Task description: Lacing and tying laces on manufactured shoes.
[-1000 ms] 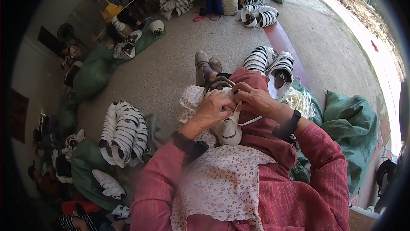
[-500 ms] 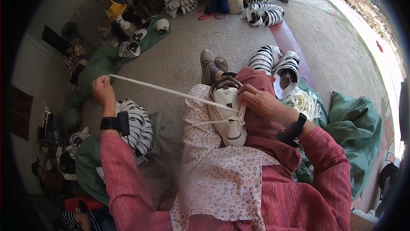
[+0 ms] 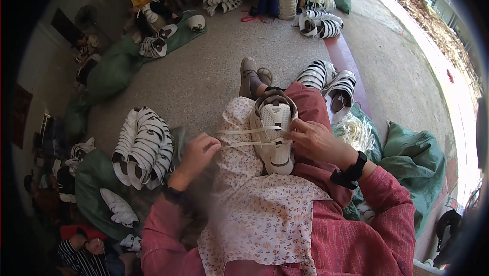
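Observation:
A white and beige shoe upper (image 3: 274, 149) lies on my lap, with its brown-lined collar pointing away from me. A flat cream shoelace (image 3: 239, 144) is threaded through its lower eyelets, and two strands stretch out to the left. My left hand (image 3: 197, 154) is left of the upper, thumb and fingers pinched at the end of the lower strand. Against the upper's right eyelet edge, my right hand (image 3: 317, 139) has its fingertips closed where the lace runs; they partly hide that edge. A floral apron (image 3: 260, 209) covers my lap beneath the upper.
Nested white shoe uppers (image 3: 144, 146) stand on the floor to the left, and more uppers (image 3: 340, 92) are beyond my right knee. A bundle of cream laces (image 3: 356, 130) rests by a green sack (image 3: 415, 159). Other people (image 3: 86, 250) sit around the room's edges.
My left hand has come down and in toward the upper from far out left, where it held the lace taut. The lace's upper strand now lies lower and shorter across the upper.

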A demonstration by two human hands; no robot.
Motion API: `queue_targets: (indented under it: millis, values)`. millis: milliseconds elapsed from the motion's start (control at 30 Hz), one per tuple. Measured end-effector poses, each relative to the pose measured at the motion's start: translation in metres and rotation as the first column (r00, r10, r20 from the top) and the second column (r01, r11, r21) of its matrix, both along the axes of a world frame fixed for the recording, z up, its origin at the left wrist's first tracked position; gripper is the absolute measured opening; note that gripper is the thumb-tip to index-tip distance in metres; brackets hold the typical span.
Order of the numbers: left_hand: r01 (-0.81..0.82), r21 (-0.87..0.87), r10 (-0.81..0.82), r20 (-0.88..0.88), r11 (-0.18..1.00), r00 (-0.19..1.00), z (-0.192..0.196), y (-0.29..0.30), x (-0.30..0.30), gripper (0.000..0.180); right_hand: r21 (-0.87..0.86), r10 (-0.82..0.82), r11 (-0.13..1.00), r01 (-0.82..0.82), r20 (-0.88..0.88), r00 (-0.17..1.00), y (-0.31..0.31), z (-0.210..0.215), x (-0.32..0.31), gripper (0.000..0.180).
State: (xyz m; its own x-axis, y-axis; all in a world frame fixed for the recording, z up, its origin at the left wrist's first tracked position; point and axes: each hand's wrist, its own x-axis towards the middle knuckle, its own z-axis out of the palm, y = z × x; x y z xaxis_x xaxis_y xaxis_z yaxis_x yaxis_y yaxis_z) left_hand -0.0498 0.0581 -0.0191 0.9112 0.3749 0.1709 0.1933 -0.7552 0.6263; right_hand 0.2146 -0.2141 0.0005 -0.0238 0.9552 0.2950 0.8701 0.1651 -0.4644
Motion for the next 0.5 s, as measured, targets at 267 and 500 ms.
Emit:
queue_targets:
  millis: [267,500]
  values:
    - [-0.151,-0.836,-0.378,-0.39,0.528,0.839,0.015,-0.059,0.028,0.033,0.042,0.02,0.999,-0.006,-0.333,0.943,0.021,-0.005,0.018,0.015]
    - [-0.154,-0.988,-0.234,-0.151,0.004,0.96,-0.001,-0.073,0.034,0.049,-0.008,-0.149,0.988,0.154,-0.323,0.935,0.027,-0.004,0.01,0.014]
